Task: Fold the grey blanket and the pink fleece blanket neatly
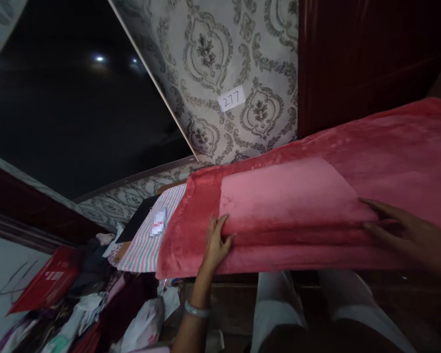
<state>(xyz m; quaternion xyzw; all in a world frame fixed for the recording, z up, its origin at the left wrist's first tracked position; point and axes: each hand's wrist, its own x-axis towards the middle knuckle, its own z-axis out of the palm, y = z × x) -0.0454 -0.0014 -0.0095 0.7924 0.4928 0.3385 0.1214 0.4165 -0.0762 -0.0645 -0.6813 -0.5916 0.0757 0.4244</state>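
Note:
A plush red and pink blanket (286, 191) lies in front of me with a raised fold running along its near side. My left hand (216, 242) is on the left end of that fold, thumb and fingers curled around the cloth. On the right, my right hand (404, 233) has its thumb and index finger on either side of the same fold, its other fingers partly hidden. To the left of the blanket is a striped cloth (143, 255) in white, pink and grey, with a small blurred card (158, 222) on top.
Behind stands a patterned wall (209, 98) with a paper label (231, 98) reading 277. A large dark screen (88, 108) is at upper left, and a dark red wooden panel (353, 59) at upper right. Heaped clothes (132, 309) and a red basket (47, 282) are at lower left.

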